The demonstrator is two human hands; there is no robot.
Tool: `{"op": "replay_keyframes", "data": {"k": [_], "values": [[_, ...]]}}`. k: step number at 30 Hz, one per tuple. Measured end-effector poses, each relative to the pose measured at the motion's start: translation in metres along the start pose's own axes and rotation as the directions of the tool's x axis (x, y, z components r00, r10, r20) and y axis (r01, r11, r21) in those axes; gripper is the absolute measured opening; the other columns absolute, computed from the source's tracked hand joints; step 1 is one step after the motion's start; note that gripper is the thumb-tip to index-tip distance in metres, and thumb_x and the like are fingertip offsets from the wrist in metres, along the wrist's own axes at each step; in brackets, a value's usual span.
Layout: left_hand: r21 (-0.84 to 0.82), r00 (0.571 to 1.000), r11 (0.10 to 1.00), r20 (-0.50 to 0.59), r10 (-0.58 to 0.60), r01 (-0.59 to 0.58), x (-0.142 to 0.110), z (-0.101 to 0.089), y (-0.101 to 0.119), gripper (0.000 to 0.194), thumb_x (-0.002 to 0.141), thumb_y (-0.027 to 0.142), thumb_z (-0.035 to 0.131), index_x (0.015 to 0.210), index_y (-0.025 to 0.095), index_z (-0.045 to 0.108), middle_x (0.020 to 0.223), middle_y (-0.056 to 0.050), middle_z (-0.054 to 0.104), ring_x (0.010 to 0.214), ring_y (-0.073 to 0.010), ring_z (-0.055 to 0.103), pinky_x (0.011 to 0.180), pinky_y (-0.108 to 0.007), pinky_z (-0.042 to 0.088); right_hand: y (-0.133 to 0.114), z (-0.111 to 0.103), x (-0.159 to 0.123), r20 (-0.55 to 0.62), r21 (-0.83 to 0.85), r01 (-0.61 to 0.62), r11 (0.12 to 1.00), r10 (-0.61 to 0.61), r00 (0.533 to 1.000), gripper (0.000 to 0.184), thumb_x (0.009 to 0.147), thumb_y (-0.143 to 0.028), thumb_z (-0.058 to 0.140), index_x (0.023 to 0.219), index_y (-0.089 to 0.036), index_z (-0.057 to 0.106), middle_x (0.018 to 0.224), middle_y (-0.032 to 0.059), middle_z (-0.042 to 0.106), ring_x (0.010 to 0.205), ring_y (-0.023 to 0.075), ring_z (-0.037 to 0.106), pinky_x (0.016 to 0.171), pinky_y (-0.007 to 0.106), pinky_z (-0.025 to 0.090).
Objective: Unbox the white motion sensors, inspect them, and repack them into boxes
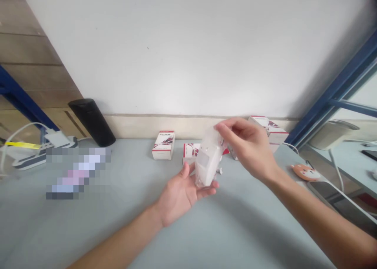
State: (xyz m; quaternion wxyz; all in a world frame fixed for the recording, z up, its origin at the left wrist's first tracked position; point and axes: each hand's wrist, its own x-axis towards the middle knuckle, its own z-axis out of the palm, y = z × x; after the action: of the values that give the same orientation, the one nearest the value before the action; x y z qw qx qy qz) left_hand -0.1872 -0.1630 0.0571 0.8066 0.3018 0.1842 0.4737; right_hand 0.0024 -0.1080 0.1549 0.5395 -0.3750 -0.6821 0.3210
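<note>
Above the middle of the desk is a white plastic device (205,163) in a clear plastic bag, tilted; it looks like a motion sensor. My right hand (249,145) pinches the top of the bag between thumb and fingers. Below, my left hand (182,194) cradles the lower end of the bagged device, palm up, its fingers behind it and the thumb at its left side. A white and red box (188,154) sits just behind my hands, partly covered by the device. Some small pale item by the bag's right edge is too unclear to name.
Another small box (164,145) stands left of centre, with more boxes (273,133) at back right. Left are a black cylinder (93,123), a power strip (44,153) and a blurred-out object (78,172). An orange animal-faced item (306,172) and a phone (326,194) lie right.
</note>
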Motion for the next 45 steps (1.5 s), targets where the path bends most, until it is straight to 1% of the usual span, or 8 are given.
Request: {"op": "replay_keyframes", "data": {"k": [6, 11, 16, 21, 24, 26, 35, 45], "values": [[-0.03, 0.99, 0.999, -0.141, 0.029, -0.034, 0.003, -0.008, 0.014, 0.031, 0.096, 0.038, 0.074, 0.12, 0.017, 0.071, 0.11, -0.008, 0.077, 0.09, -0.0219, 0.076, 0.091, -0.036, 0.057, -0.015, -0.008, 0.039, -0.139, -0.014, 0.181, 0.983, -0.181, 0.974, 0.027, 0.095, -0.049, 0.071, 0.095, -0.022, 0.076, 0.075, 0.0005, 0.065, 0.065, 0.013, 0.06, 0.058, 0.027, 0.052], [0.067, 0.989, 0.998, -0.147, 0.021, -0.011, 0.005, -0.013, 0.01, 0.042, 0.092, 0.023, 0.077, 0.131, 0.014, 0.065, 0.114, -0.013, 0.077, 0.094, -0.0266, 0.077, 0.089, -0.039, 0.056, 0.033, -0.007, 0.069, -0.463, 0.003, 0.147, 0.989, -0.129, 0.877, 0.031, 0.094, -0.053, 0.066, 0.102, -0.022, 0.07, 0.09, 0.0032, 0.068, 0.078, 0.0158, 0.068, 0.067, 0.029, 0.058], [0.154, 0.985, 0.988, -0.169, 0.03, -0.004, 0.004, -0.014, 0.009, 0.05, 0.087, 0.014, 0.078, 0.135, 0.015, 0.063, 0.12, -0.015, 0.075, 0.099, -0.0289, 0.076, 0.093, -0.044, 0.054, 0.092, 0.008, 0.062, -0.308, -0.244, -0.252, 0.936, 0.171, 0.936, 0.045, 0.094, -0.053, 0.061, 0.119, -0.017, 0.068, 0.101, 0.0122, 0.074, 0.092, 0.0258, 0.071, 0.084, 0.041, 0.056], [0.104, 0.995, 0.994, -0.097, 0.029, -0.019, 0.001, -0.008, 0.012, 0.05, 0.095, 0.027, 0.067, 0.142, 0.015, 0.06, 0.117, -0.017, 0.074, 0.101, -0.0338, 0.074, 0.092, -0.048, 0.051, 0.09, 0.013, 0.024, -0.176, -0.617, -0.064, 0.785, -0.058, 0.983, 0.048, 0.098, -0.048, 0.053, 0.133, -0.018, 0.067, 0.137, 0.0208, 0.062, 0.113, 0.0333, 0.064, 0.099, 0.047, 0.047], [0.054, 1.0, 0.998, 0.001, 0.013, -0.013, 0.001, -0.004, 0.013, 0.051, 0.103, 0.041, 0.052, 0.144, 0.012, 0.06, 0.13, -0.023, 0.07, 0.11, -0.0372, 0.07, 0.093, -0.048, 0.048, 0.068, 0.011, -0.004, 0.078, -0.505, -0.08, 0.859, 0.138, 0.987, 0.044, 0.102, -0.059, 0.049, 0.098, -0.023, 0.075, 0.089, 0.0065, 0.072, 0.077, 0.0233, 0.062, 0.073, 0.036, 0.046], [0.058, 1.0, 0.998, 0.02, -0.003, 0.002, 0.001, -0.003, 0.011, 0.053, 0.104, 0.04, 0.046, 0.147, 0.012, 0.057, 0.135, -0.023, 0.068, 0.112, -0.0365, 0.068, 0.094, -0.048, 0.047, 0.058, 0.008, -0.021, 0.23, -0.343, -0.232, 0.91, 0.321, 0.919, 0.056, 0.102, -0.066, 0.046, 0.075, -0.022, 0.067, 0.07, 0.0021, 0.063, 0.066, 0.0185, 0.054, 0.063, 0.032, 0.04], [0.051, 0.993, 0.992, -0.037, -0.114, 0.116, -0.002, -0.001, -0.015, 0.055, 0.104, 0.034, 0.039, 0.154, 0.014, 0.048, 0.115, -0.017, 0.071, 0.099, -0.0315, 0.069, 0.091, -0.046, 0.047, 0.063, -0.008, -0.043, 0.331, 0.069, -0.508, 0.858, 0.461, 0.823, 0.048, 0.096, -0.066, 0.061, 0.097, -0.022, 0.079, 0.068, -0.0011, 0.051, 0.065, 0.0146, 0.04, 0.064, 0.031, 0.039], [0.28, 0.98, 0.942, 0.017, -0.2, 0.187, -0.004, 0.001, 0.002, 0.058, 0.104, 0.042, 0.035, 0.159, 0.024, 0.042, 0.108, -0.014, 0.074, 0.088, -0.031, 0.072, 0.08, -0.043, 0.052, 0.062, -0.021, -0.037, -0.004, 0.236, -0.423, 0.875, 0.436, 0.9, 0.046, 0.091, -0.064, 0.071, 0.073, -0.023, 0.064, 0.062, -0.0045, 0.03, 0.06, 0.0137, 0.026, 0.055, 0.031, 0.026]]}}
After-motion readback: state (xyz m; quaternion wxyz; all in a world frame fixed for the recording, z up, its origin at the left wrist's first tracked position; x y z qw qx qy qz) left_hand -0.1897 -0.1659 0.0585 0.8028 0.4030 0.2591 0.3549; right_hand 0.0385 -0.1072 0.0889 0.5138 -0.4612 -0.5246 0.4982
